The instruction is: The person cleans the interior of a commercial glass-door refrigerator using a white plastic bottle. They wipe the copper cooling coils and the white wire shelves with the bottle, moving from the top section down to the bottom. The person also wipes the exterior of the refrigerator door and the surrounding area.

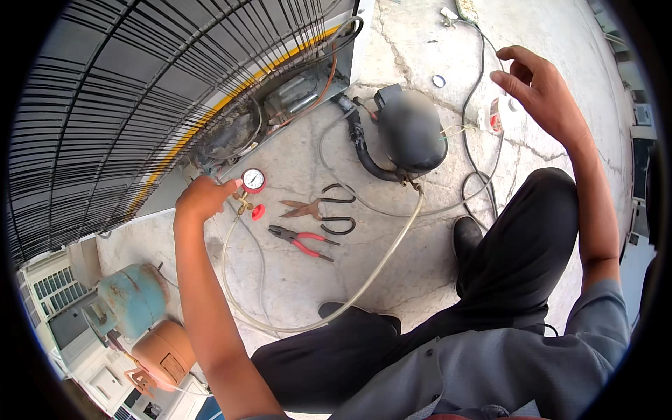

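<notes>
My left hand (pixel 203 199) is closed at the side of a round pressure gauge (pixel 253 180) with a white dial and red rim. Below the dial sit brass valve fittings and a red knob (pixel 258 211). A clear hose (pixel 371 280) curves between these fittings and a black compressor (pixel 413 133) on the floor. My right hand (pixel 539 91) is raised at the upper right, thumb and forefinger apart, holding nothing. Metal snips (pixel 308 208) with black loop handles lie on the concrete, right of the gauge. Just below them are pliers (pixel 301 241) with red handles.
A refrigerator's back with a black wire condenser grid (pixel 133 91) fills the upper left. Teal (pixel 133 301) and orange (pixel 164 353) gas cylinders stand at lower left. A dark cable (pixel 467 105) loops across the floor near a small white container (pixel 490 119).
</notes>
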`<state>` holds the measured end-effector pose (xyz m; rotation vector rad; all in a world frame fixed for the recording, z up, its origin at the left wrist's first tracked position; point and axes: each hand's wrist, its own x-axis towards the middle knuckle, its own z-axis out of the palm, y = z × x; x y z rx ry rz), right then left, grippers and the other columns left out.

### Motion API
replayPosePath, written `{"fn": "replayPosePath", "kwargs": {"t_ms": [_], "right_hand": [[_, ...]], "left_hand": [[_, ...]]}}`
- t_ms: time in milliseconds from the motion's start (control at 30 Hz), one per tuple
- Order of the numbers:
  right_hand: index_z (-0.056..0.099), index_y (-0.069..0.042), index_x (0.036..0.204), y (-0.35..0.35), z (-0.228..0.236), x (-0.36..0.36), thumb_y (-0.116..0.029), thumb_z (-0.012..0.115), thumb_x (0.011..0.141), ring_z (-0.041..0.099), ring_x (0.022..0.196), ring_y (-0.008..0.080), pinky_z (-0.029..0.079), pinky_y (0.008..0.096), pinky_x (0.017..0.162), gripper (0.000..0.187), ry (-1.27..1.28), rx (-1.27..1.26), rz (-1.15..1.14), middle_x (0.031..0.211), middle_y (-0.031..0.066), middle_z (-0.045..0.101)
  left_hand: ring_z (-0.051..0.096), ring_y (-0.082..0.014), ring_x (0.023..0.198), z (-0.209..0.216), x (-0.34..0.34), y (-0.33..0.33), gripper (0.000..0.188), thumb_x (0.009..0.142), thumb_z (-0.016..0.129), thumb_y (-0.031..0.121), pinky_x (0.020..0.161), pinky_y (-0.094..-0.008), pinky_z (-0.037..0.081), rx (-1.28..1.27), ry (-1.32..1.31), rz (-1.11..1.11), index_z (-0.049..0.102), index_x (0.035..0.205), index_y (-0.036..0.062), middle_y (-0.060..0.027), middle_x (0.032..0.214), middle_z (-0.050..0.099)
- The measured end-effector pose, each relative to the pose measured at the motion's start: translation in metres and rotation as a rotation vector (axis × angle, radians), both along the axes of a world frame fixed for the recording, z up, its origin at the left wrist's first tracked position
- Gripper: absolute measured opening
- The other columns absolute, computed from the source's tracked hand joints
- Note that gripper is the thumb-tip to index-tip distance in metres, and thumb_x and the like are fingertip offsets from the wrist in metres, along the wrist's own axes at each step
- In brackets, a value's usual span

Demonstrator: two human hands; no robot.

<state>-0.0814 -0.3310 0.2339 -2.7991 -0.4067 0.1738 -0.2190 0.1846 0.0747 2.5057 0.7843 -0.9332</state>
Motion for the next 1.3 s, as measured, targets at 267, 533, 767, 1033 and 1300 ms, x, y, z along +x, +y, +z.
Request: {"fn": "replayPosePath", "kwargs": {"t_ms": [267,533,767,1033,1300], "right_hand": [[0.067,0.001,0.110,-0.194,-0.165,-0.046,-0.010,0.058,0.097,0.056,0.079,0.0075,0.047,0.0259,0.073,0.020,-0.490,0.407,-0.590,0.084,0.0019,0.065],[0.033,0.003,0.150,-0.139,-0.206,-0.078,-0.041,0.085,0.075,0.057,0.106,0.0255,0.051,0.0418,0.089,0.101,-0.147,0.121,-0.642,0.133,0.0190,0.054],[0.060,0.006,0.120,-0.128,-0.210,-0.009,-0.043,0.075,0.084,0.067,0.098,0.0370,0.053,0.0440,0.085,0.063,-0.074,0.152,-0.691,0.110,0.0284,0.066],[0.068,0.002,0.102,-0.066,-0.099,0.015,-0.034,0.064,0.092,0.068,0.084,0.0424,0.053,0.0459,0.076,0.038,-0.037,0.348,-0.593,0.087,0.0249,0.071],[0.067,0.000,0.107,-0.013,0.067,-0.041,-0.016,0.069,0.088,0.071,0.087,0.0241,0.054,0.0353,0.078,0.024,0.121,0.883,-0.421,0.094,0.0168,0.073]], "left_hand": [[0.065,-0.0183,0.068,0.036,0.035,-0.087,0.050,0.085,0.073,0.042,0.063,-0.0337,0.049,-0.254,-0.031,-0.237,0.071,0.088,-0.0071,-0.0138,0.071,0.070],[0.062,-0.0224,0.062,0.103,0.016,-0.143,0.036,0.087,0.073,0.030,0.062,-0.0362,0.047,-0.333,-0.351,-0.276,0.067,0.090,-0.0049,-0.0148,0.072,0.067],[0.067,-0.0302,0.088,0.180,-0.115,-0.177,0.045,0.086,0.074,0.019,0.079,-0.0426,0.052,-0.347,-0.686,-0.208,0.063,0.127,0.0039,-0.0128,0.097,0.072],[0.051,-0.0246,0.063,0.125,-0.150,-0.204,0.039,0.084,0.059,0.001,0.054,-0.0367,0.041,-0.317,-0.899,-0.054,0.060,0.123,-0.0020,-0.0097,0.077,0.055],[0.057,-0.0246,0.072,0.177,-0.187,-0.265,0.049,0.085,0.056,0.002,0.066,-0.0369,0.049,-0.312,-0.731,-0.104,0.054,0.133,-0.0003,-0.0110,0.091,0.058]]}}
